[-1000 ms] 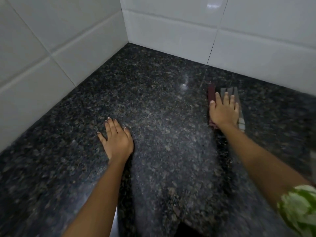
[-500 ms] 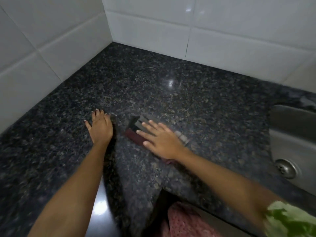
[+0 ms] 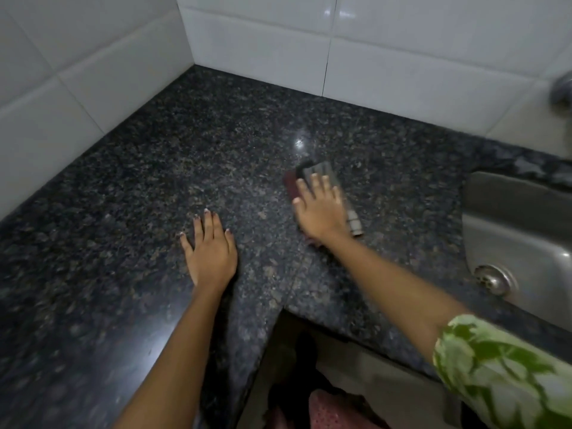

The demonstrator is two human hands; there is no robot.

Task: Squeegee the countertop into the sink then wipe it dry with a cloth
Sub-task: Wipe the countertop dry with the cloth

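My right hand (image 3: 320, 210) presses flat on a folded cloth (image 3: 322, 171) with grey, dark and maroon stripes, which lies on the dark speckled granite countertop (image 3: 216, 144). Most of the cloth is hidden under the palm; its far end and a pale strip at the right show. My left hand (image 3: 210, 252) rests flat on the countertop to the left, fingers together, holding nothing. The steel sink (image 3: 520, 230) sits at the right, a hand's length or so from the cloth. No squeegee is in view.
White tiled walls (image 3: 93, 72) meet in the far corner behind the counter. The sink drain (image 3: 493, 278) shows at the right. The counter's front edge (image 3: 349, 332) steps inward near my body. A blurred metal tap part (image 3: 561, 88) is at the top right edge.
My right hand slid the cloth from the far right to beside my left hand, then back out to the right and away from me. My left hand stayed flat on the counter.
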